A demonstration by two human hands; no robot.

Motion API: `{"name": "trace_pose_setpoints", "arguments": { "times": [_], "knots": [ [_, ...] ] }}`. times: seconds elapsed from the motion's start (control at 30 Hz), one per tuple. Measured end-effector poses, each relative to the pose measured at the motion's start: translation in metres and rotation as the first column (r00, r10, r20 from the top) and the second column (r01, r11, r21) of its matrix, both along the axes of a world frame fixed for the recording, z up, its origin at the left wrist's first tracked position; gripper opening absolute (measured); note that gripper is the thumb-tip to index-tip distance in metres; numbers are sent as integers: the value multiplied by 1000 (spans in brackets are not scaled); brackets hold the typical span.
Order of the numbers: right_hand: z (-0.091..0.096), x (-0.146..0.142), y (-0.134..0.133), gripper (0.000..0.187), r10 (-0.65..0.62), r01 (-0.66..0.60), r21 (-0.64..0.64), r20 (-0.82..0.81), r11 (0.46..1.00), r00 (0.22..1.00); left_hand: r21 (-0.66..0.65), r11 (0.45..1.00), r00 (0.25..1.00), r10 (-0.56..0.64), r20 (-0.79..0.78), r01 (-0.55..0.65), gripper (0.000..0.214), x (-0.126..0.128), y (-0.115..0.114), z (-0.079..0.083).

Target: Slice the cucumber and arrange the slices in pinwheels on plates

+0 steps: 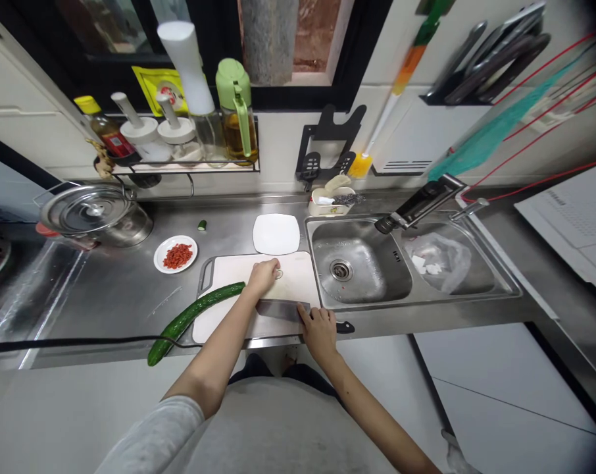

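Note:
A white cutting board [305, 280] with a grey handle edge lies on the counter. My left hand [262, 278] is closed over its middle, with a thin, pale cucumber slice [279, 274] showing at the fingertips. Across the front of the board lies a kitchen knife [279, 311], blade pointing left. My right hand [320, 331] grips it where blade meets handle, one finger reaching along the blade; the black handle end sticks out to the right. A long green cucumber [197, 315] rests partly on the board, its tip beneath my left wrist and its other end over the counter edge.
Behind the board sits a white square plate [276, 234]. To the left are a small plate of red berries [177, 255], a cucumber end [202, 225] and a lidded steel pot [100, 214]. A double sink [360, 260] is at right. A dark cable [81, 343] crosses the front left.

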State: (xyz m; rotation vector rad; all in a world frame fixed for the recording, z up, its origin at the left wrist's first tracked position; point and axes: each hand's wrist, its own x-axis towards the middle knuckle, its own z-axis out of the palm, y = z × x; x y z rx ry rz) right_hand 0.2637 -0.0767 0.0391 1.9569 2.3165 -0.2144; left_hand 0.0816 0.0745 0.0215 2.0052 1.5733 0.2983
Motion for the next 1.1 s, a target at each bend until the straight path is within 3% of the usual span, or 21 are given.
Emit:
{"name": "trace_pose_setpoints", "arguments": {
  "times": [0.2,0.37,0.5,0.6,0.67,0.83,0.93,1.1],
  "knots": [
    [1,3,0,43,-19,19,-25,-12,1000,1000,42,998,993,-35,-114,40,11,3,-2,-9],
    [1,2,2,40,-10,9,-34,-15,999,1000,69,998,996,-6,-94,12,14,1,-4,-9],
    [3,-1,4,40,-17,16,-45,-27,999,999,109,980,986,159,49,-164,21,-24,-10,-1],
    [5,-6,8,39,-45,41,-75,-59,996,997,178,926,938,304,165,-332,27,-56,-26,1],
    [6,-12,12,38,-67,57,-101,-101,993,993,233,899,925,335,179,-371,27,-78,-41,0],
    [14,-42,29,36,-89,22,-246,-265,969,960,340,902,964,240,117,-266,24,-116,-72,-14],
    [21,-68,38,35,-118,24,-339,-261,940,958,354,916,981,161,109,-189,24,-121,-80,-21],
    [28,-106,44,32,-124,19,-354,-278,935,952,367,926,996,73,58,-89,27,-121,-83,-25]
  ]
}}
